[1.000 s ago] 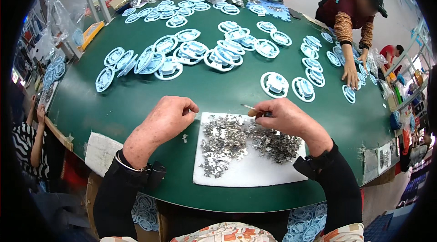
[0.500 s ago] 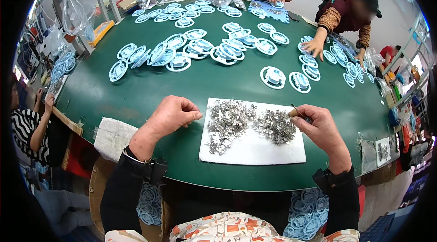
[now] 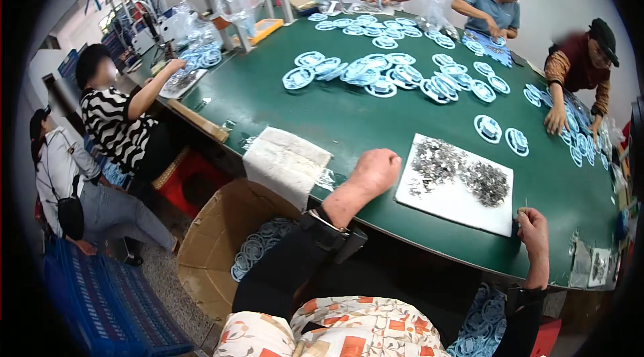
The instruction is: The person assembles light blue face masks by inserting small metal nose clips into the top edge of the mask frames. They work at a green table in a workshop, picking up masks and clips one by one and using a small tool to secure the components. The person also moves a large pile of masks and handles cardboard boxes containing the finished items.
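My left hand (image 3: 376, 170) hovers over the green table, left of a white board (image 3: 463, 215). Its fingers are curled closed, and what they hold, if anything, is hidden. At the board's right corner, my right hand (image 3: 534, 231) pinches a thin stick-like tool (image 3: 526, 203) that points upward; its exact kind is too small to tell. On the board lie two heaps of small silvery metal pieces, a wider left heap (image 3: 435, 164) and a darker right heap (image 3: 488, 186). Beyond the board sit two round light-blue plastic parts with white rims, one part (image 3: 488, 129) beside another part (image 3: 516, 142).
Many more blue parts (image 3: 382, 68) spread across the green table (image 3: 315, 112). A white folded cloth (image 3: 285, 156) lies at its left edge, above a cardboard box (image 3: 211, 249) holding blue parts. Co-workers sit around the far side; one reaches in at the right.
The view has swung left, so the table sits further right and the cardboard box shows more. My right hand has moved from above the right heap to the board's near right corner.
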### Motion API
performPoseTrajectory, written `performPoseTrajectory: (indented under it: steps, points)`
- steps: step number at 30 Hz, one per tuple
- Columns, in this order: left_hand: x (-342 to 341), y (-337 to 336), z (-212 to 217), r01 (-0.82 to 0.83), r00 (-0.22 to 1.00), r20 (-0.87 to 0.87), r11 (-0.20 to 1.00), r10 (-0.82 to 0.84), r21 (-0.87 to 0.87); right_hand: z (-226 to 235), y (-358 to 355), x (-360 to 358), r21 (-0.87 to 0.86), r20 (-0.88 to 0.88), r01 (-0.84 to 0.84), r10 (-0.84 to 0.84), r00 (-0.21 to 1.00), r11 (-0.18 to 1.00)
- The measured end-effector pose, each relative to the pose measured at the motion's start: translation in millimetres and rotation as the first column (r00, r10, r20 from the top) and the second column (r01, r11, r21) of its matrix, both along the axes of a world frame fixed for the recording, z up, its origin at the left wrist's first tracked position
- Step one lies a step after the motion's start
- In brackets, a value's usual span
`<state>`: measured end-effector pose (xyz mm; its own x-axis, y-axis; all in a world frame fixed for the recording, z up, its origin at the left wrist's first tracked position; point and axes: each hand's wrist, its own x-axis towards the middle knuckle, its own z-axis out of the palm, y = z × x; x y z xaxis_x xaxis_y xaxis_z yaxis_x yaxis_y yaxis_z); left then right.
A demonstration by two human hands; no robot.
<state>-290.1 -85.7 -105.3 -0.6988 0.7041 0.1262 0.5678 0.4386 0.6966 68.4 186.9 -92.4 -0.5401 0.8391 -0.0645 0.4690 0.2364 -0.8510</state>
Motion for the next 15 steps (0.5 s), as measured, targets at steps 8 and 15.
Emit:
performPoseTrajectory:
  steps: [8, 15]
  points:
    - [-7.0, 11.4, -19.7, 0.110, 0.984, 0.158, 0.979, -0.082, -0.174, -17.5, 7.9, -24.6, 0.059, 0.137, 0.004, -0.012, 0.991, 0.998]
    - [9.0, 23.7, 7.5, 0.090, 0.910, 0.412, 0.993, -0.048, -0.083, -24.0, 10.7, -16.6, 0.160, 0.191, 0.075, -0.106, 0.976, 0.984]
